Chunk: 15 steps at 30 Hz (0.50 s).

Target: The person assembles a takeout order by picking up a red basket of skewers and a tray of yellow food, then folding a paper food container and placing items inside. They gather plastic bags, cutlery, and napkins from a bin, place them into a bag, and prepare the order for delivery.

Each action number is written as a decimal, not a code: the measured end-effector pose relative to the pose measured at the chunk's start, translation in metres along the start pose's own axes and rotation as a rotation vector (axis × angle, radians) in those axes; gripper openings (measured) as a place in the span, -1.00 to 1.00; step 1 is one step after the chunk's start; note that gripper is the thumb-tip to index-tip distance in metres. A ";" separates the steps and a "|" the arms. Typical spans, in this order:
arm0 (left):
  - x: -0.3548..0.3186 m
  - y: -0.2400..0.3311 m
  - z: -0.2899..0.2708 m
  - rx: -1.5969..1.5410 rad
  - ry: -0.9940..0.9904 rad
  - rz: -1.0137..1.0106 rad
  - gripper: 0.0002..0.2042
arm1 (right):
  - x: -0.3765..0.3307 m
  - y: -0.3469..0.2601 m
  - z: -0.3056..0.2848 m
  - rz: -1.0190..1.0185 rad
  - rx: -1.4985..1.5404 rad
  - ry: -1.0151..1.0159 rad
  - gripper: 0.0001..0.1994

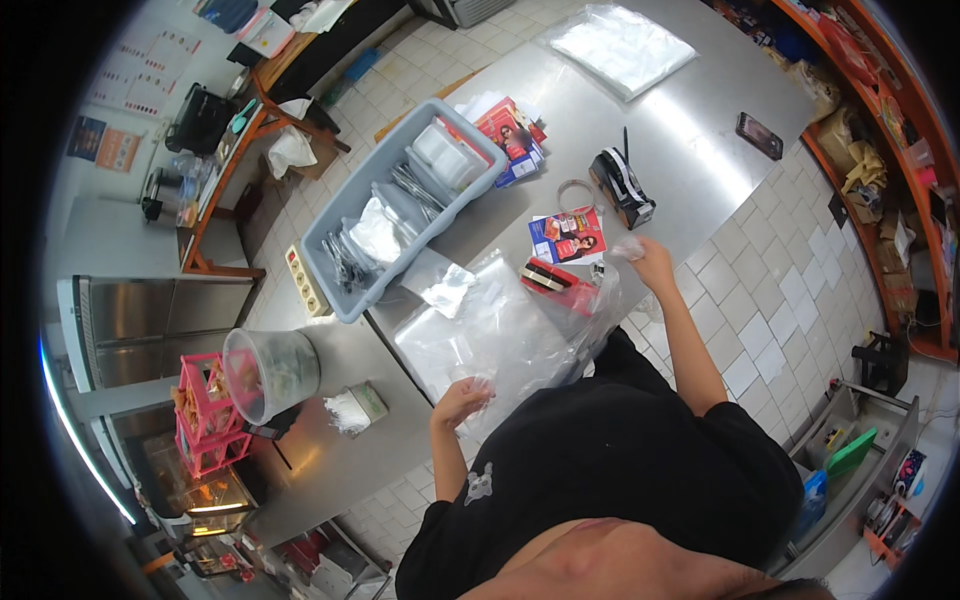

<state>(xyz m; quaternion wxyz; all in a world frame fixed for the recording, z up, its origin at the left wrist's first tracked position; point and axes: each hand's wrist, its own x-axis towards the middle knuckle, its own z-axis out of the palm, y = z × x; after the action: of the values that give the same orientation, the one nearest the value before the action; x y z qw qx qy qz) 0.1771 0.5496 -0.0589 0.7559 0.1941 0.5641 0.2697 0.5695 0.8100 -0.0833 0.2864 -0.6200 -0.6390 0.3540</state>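
1. My left hand pinches the near edge of a clear plastic bag, fingers curled on the film, so that end stays put at the table's near side.
2. My right hand is raised at the bag's far end, clenched on a gathered bit of the same film; I judge the two grips together hold the bag stretched open between them.
3. The bag lies over the steel table just in front of my body, its middle draped over the near edge, which keeps it within easy reach of both arms.
4. A red and black flat packet sits touching the bag's far edge; whether it is partly inside the film I cannot tell.
5. A printed leaflet lies just beyond that, near my right hand, and a black tape dispenser stands a little farther, probably kept handy for sealing.
6. The grey tub with wrapped cutlery and small containers rests to the left, apart from the bag, leaving the working patch free.
7. A stack of clear bags waits at the table's far end.
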 end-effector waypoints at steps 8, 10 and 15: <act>-0.077 0.001 0.021 -0.496 0.119 0.409 -0.77 | 0.015 0.000 0.025 -0.184 -0.431 -0.473 -0.64; -0.099 0.018 0.022 -0.487 0.129 0.555 -0.81 | 0.013 0.009 0.029 -0.254 -0.407 -0.464 -0.63; -0.145 0.065 0.040 -0.466 0.724 0.766 -0.61 | 0.000 0.026 0.030 -0.397 -0.213 -0.184 -0.70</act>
<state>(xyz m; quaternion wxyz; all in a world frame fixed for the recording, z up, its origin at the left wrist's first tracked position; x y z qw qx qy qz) 0.1720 0.5104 0.1001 0.3861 0.1082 0.6020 0.6905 0.5608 0.8069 -0.1221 0.2239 -0.4740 -0.8055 0.2762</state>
